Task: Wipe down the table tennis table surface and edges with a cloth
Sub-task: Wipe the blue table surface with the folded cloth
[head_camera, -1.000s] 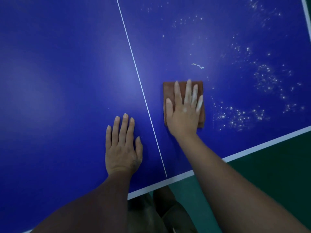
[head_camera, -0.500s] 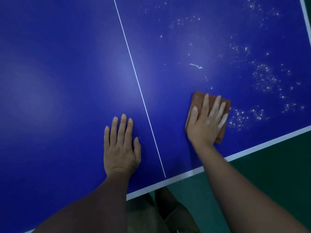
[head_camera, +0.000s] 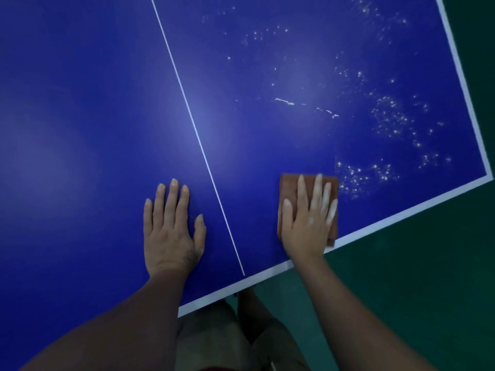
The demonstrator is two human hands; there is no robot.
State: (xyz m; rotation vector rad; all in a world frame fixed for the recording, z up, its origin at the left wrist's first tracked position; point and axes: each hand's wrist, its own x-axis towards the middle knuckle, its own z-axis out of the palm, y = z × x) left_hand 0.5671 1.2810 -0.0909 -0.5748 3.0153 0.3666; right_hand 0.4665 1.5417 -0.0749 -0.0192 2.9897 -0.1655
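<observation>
A folded brown cloth is being pressed flat against the blue table by the right hand. Its fingers are being held straight and slightly spread on top of the fabric, with nothing curled around it. The cloth is being shown toward 5 o'clock of the picture's middle, its near corner touching the white edge band of the table. The left hand is being laid palm down on the bare surface toward 7 o'clock, fingers straight and grasping nothing. It is lying just beside the thin white centre line, which is being seen running between the two hands. White specks are being seen scattered from 12 to 3 o'clock of the cloth, the nearest patch just beside its 2 o'clock corner. A thin white streak is lying at its 12 o'clock. Green floor is being shown beyond the edge band at 4 o'clock.
</observation>
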